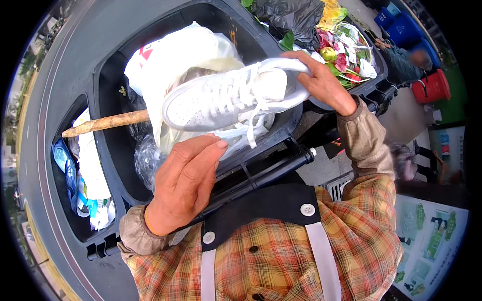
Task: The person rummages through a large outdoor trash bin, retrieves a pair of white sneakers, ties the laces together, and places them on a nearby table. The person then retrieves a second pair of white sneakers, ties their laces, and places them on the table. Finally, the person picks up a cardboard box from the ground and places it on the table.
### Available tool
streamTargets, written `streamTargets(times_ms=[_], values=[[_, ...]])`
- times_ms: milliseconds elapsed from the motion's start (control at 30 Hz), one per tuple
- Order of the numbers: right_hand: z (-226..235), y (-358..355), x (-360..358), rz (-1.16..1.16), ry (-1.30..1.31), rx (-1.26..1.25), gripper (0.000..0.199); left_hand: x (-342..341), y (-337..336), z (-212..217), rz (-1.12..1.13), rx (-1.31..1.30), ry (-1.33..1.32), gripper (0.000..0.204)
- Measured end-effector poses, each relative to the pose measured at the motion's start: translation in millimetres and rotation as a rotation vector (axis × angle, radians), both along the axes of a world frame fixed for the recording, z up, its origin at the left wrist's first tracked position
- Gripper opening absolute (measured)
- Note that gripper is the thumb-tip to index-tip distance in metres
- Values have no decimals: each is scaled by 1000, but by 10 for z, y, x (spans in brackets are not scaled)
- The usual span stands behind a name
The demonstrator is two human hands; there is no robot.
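Observation:
A white lace-up sneaker (216, 98) lies tilted above the open dark bin, its toe to the left and its laces hanging loose. My right hand (324, 83) is closed around the heel collar of the shoe. Below the sole, thin translucent plastic bag (236, 134) film stretches to the fingertips of my left hand (183, 183), which is closed in a pinch at its edge. Behind the shoe bulges a stuffed white plastic bag (181, 50) with a red mark. A wooden stick (105, 123) pokes out to the left from under it.
On the left stands a bin (83, 175) with paper and blue plastic. At the upper right, another bin holds flowers (346, 55) and a black bag (291, 20). Beyond are a red bucket (432, 86), blue bins (404, 30) and people. A bin handle bar (266, 173) runs before me.

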State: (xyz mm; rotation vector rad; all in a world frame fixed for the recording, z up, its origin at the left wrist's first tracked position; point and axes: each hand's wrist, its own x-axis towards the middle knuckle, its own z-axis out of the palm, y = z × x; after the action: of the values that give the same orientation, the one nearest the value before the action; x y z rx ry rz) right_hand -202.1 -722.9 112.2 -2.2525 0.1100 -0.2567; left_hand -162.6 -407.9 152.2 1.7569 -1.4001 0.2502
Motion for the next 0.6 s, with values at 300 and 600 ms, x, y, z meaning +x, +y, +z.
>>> streamTargets(times_ms=[300,600], values=[[-33,-1195,-744,-670,134,498,46,1210,-380,-1054,252,494,14,29],[59,-659,-619,-698,-217,-601,36,2888,-576,-628,336,513,-206,53]])
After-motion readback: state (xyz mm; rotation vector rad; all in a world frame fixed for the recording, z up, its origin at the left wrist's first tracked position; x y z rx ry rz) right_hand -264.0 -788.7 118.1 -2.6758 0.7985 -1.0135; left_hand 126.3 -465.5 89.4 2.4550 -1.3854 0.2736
